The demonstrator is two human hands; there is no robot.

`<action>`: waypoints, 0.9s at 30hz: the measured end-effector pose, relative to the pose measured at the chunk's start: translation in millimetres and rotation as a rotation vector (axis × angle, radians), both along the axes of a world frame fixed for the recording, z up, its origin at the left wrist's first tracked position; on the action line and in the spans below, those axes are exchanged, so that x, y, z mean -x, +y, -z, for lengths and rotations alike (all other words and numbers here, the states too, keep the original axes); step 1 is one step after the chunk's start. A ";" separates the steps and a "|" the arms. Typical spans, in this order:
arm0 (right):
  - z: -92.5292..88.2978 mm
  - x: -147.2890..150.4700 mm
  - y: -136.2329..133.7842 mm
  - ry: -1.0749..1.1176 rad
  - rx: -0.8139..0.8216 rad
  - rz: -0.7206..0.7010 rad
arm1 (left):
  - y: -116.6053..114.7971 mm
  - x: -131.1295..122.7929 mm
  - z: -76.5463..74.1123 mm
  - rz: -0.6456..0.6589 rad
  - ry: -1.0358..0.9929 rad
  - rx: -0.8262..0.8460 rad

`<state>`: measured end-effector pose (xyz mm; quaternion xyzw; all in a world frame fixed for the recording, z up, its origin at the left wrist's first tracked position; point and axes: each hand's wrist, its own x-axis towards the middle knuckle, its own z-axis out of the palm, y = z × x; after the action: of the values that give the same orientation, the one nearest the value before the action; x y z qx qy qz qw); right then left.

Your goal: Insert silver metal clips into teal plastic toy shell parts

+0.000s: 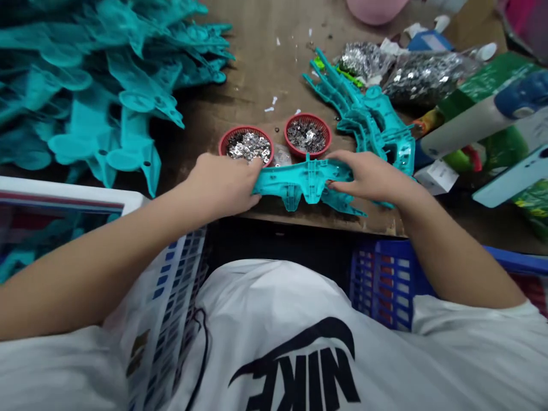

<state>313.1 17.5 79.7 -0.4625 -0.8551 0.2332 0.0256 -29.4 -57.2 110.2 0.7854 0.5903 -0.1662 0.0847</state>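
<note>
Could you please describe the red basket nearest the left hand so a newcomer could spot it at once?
On the brown work table, two round red baskets sit side by side. This one, behind the left hand, holds bright silver metal pieces; its neighbour's look darker.

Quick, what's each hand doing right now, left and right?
Left hand: closed, holding one end of the teal plastic molding.
Right hand: closed, holding the molding's other end.

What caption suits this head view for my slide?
Left hand and right hand grip a teal plastic moulding beside red baskets of metal pieces.
</note>
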 end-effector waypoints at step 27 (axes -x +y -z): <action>36.6 33.3 57.6 0.060 -0.214 -0.017 | 24.2 -25.4 64.5 0.130 -0.148 0.098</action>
<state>279.8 75.1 43.1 -0.4429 -0.8777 0.1545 0.0984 -3.9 -33.0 45.7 0.8271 0.5213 -0.1418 0.1554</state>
